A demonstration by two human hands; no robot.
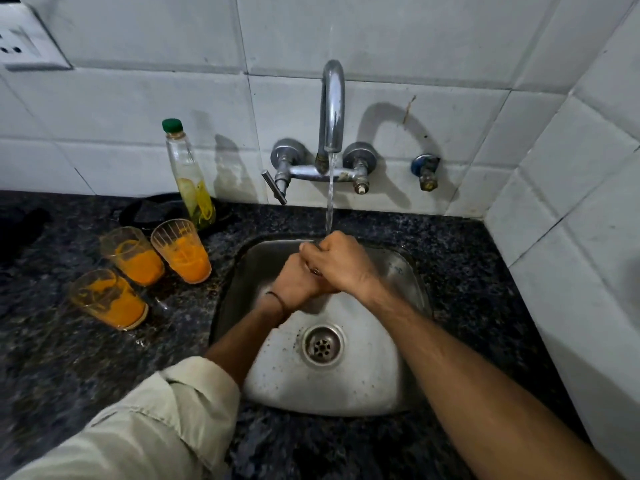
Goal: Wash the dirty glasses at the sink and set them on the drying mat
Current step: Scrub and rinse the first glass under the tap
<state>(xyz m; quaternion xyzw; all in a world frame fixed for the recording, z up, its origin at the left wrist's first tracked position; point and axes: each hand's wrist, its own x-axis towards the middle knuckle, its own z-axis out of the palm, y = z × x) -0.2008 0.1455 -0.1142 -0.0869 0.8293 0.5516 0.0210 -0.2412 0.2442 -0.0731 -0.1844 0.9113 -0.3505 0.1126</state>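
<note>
Three clear glasses smeared with orange residue stand on the dark granite counter left of the sink: one at the back [181, 251], one beside it [131, 258], and one nearest me [107, 299]. Over the steel sink [346, 386], my right hand [337, 263] lies curled on top of my left hand [294, 285]. Both are pressed together under the water stream [329, 202] running from the tap [332, 109]. I see no glass in either hand.
A clear bottle with a green cap [188, 178] stands behind the glasses, in front of a black ring-shaped object [149, 209]. The drain [322, 344] sits mid-sink. A small valve [426, 171] projects from the tiled wall, and a tiled side wall [571, 237] closes the right.
</note>
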